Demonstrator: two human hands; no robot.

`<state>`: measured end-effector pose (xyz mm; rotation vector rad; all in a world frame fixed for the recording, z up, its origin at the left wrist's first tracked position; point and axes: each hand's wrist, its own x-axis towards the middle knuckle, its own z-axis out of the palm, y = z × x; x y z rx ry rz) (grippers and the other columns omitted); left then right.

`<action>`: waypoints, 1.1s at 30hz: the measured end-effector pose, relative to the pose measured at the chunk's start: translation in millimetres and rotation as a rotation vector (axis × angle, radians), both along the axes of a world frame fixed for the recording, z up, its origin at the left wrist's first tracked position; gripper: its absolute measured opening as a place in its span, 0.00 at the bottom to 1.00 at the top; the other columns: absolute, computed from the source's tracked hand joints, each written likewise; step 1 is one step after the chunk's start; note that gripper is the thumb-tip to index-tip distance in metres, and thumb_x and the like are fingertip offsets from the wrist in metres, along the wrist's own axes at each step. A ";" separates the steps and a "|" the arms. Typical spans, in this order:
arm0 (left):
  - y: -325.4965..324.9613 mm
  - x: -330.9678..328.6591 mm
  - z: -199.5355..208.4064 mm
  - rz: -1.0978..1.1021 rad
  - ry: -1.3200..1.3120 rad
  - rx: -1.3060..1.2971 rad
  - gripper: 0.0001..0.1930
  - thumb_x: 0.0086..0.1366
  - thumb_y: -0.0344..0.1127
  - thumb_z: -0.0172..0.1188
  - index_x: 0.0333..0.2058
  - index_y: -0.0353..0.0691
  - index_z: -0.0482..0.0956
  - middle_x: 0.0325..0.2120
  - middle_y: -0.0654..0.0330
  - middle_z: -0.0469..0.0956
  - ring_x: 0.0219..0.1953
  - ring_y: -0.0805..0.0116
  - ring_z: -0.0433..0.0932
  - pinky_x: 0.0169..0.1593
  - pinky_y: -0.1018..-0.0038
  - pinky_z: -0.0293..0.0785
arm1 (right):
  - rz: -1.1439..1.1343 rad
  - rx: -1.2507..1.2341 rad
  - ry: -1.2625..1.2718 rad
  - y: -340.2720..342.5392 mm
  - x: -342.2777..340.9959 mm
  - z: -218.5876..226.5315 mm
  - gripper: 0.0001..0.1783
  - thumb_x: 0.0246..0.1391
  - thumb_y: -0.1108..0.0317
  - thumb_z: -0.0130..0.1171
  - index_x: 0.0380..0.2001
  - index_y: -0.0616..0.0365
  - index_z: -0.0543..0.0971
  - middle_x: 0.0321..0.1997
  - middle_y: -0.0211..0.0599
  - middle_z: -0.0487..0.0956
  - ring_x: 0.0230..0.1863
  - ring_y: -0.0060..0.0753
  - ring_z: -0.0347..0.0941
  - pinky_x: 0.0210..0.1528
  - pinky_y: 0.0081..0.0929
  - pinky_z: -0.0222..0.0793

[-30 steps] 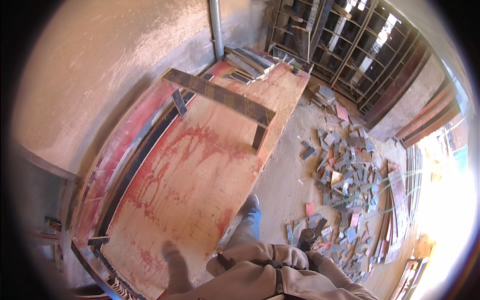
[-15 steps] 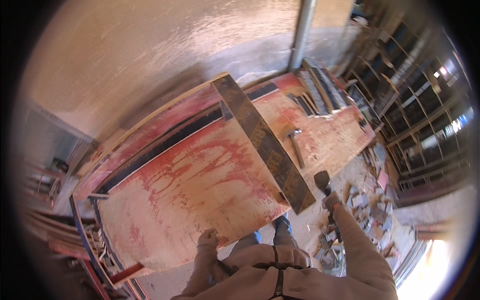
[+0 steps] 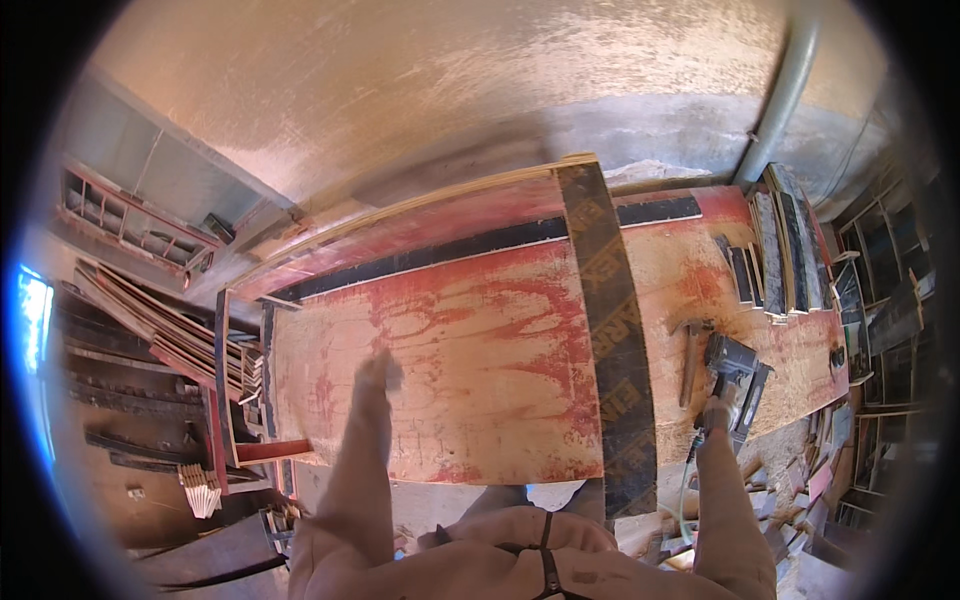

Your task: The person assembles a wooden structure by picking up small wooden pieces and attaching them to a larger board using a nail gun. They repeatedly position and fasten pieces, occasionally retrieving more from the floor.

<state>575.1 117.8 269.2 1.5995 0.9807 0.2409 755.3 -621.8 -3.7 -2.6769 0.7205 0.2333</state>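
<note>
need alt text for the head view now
A person's right hand grips a black power tool near a hammer lying on a red-stained tabletop. The blurred left hand is over the tabletop, left of a dark plank.

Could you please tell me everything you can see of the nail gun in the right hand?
The nail gun is black and dark grey, with a blocky head pointing away from the person and a long, narrow bar along its right side. It looks like metal or plastic. The right hand grips it, and a thin pale green hose trails from its near end. It is over the stained board, just right of the hammer; whether it touches the board is unclear.
</note>
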 end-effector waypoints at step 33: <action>-47.1 -267.8 120.2 0.585 -0.861 -0.894 0.33 0.72 0.54 0.57 0.70 0.48 0.66 0.71 0.58 0.65 0.71 0.50 0.62 0.71 0.48 0.65 | -0.039 1.657 -0.483 108.1 -203.2 316.2 0.42 0.73 0.35 0.39 0.72 0.61 0.64 0.64 0.46 0.76 0.59 0.43 0.76 0.55 0.41 0.77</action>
